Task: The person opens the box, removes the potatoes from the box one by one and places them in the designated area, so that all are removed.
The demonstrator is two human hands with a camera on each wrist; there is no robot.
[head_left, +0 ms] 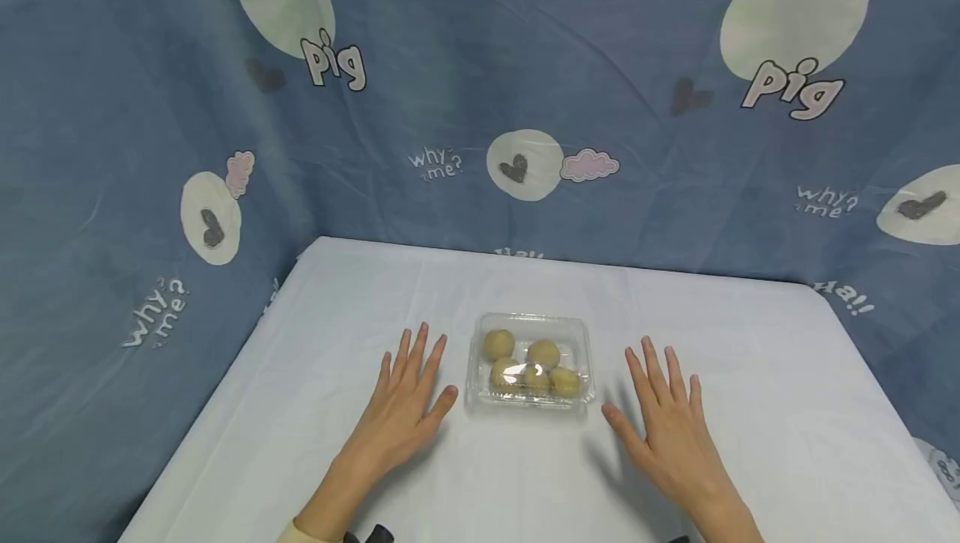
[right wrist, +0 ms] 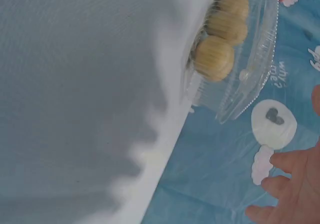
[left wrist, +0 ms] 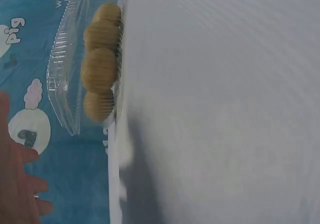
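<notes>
A clear plastic clamshell box (head_left: 531, 322) with its lid down sits on the white table. Inside lie several round, yellowish-tan balls (head_left: 543, 353), whose kind I cannot tell. My left hand (head_left: 405, 410) is just left of the box, fingers spread and straight, apart from it. To the right of the box is my right hand (head_left: 671, 435), also spread, with a shadow beneath it and nothing held. The left wrist view shows the balls (left wrist: 99, 70) side-on through the ribbed wall. In the right wrist view, the box's lid (right wrist: 260, 59) rises above the balls.
The white tablecloth (head_left: 375, 276) covers the table up to its back edge. Behind and to the left hangs a blue curtain (head_left: 420, 93) printed with words, hearts and clouds. Dark wrist gear (head_left: 380, 534) shows at the bottom edge.
</notes>
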